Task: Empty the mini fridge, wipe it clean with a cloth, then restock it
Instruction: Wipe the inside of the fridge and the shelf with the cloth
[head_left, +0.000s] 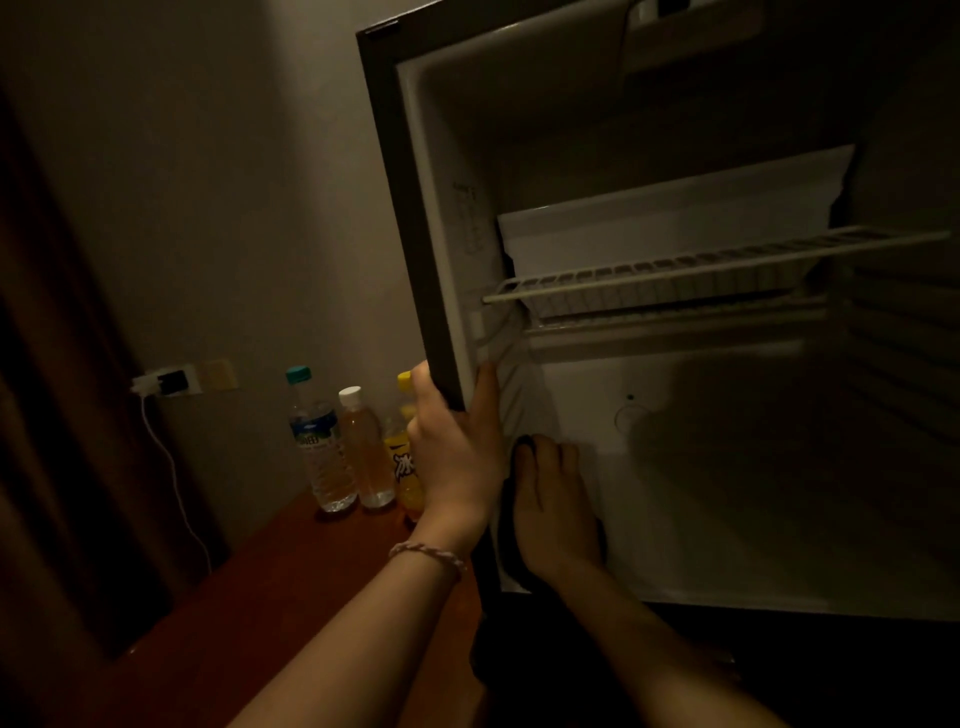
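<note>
The mini fridge (727, 467) stands open with nothing stored inside, its white interior dim. A wire shelf (701, 270) crosses the middle, slightly tilted. My left hand (457, 447) grips the fridge's left front edge (415, 234), thumb inside. My right hand (550, 504) presses a dark cloth (511, 545) against the lower left inner wall. Three bottles stand left of the fridge: a water bottle with a teal cap (317, 441), a clear bottle with a white cap (363, 447), and a yellow drink bottle (402, 457) partly hidden behind my left hand.
The bottles stand on a reddish wooden tabletop (260, 597) against a beige wall. A wall socket with a white charger and cable (161, 384) is at the left. A dark curtain (52, 415) hangs at the far left.
</note>
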